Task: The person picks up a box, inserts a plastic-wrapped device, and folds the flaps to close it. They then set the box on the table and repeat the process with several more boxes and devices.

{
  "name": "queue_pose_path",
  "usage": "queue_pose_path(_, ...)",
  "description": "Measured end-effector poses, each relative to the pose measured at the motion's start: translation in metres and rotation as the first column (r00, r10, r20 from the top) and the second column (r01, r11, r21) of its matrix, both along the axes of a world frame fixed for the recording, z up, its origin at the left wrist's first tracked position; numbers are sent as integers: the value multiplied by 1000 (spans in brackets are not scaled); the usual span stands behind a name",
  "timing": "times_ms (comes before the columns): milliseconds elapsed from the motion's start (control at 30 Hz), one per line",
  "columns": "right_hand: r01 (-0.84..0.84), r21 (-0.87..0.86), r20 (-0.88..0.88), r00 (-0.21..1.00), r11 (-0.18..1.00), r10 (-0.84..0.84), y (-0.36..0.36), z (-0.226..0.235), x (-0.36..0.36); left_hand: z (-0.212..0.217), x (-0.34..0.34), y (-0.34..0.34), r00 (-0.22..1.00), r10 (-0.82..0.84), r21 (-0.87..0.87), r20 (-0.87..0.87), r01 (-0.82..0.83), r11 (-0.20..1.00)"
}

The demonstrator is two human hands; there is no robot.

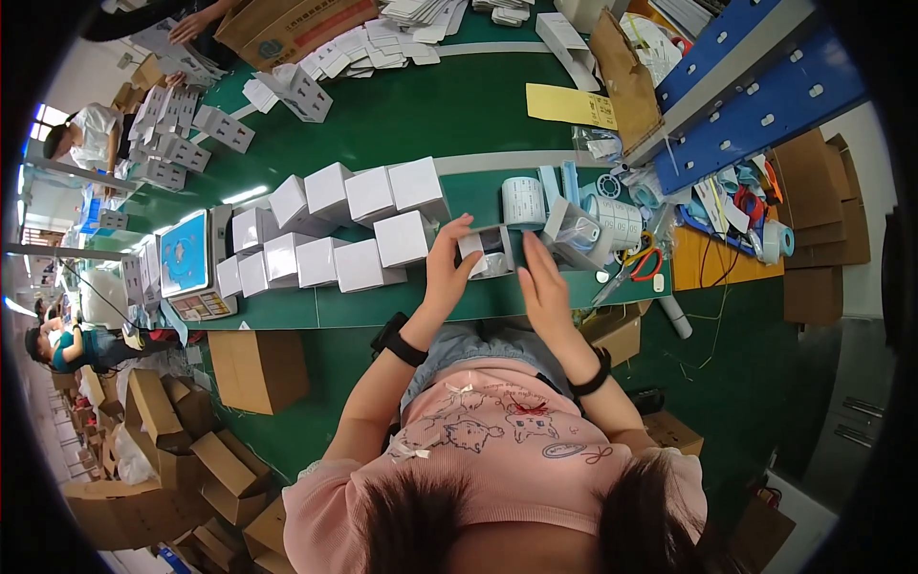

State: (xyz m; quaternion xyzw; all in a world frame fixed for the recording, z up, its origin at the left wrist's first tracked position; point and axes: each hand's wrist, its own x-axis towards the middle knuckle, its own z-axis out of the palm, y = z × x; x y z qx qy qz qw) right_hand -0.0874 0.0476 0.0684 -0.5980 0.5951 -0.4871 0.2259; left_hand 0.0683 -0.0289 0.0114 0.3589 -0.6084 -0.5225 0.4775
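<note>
Between left hand (446, 275) and right hand (546, 292), open white carton (491, 246). Left's gripping its side, probably steadying it; right's loose, straight-fingered, maybe guarding the other.

1 white box (510, 254), open end up and partly filled, between the 2 hands (446, 275).

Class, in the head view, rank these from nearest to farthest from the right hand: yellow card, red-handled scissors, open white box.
1. Open white box, just left of the right hand
2. Red-handled scissors, to its right
3. Yellow card, farther ahead
</note>
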Motion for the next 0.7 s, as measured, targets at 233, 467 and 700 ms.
queue_pose_path(233,8,127,3,1000,992,-8,-28,-51,17,14,9,5,981,46,-415,189,37,909)
queue_pose_path(467,-281,141,590,794,949,147,-33,-65,-6,45,23,0,877,-92,-402,472,307,862)
queue_pose_path(700,-466,26,285,852,885,440,-32,-31,-22,42,22,1,638,68,-450,767,460,765)
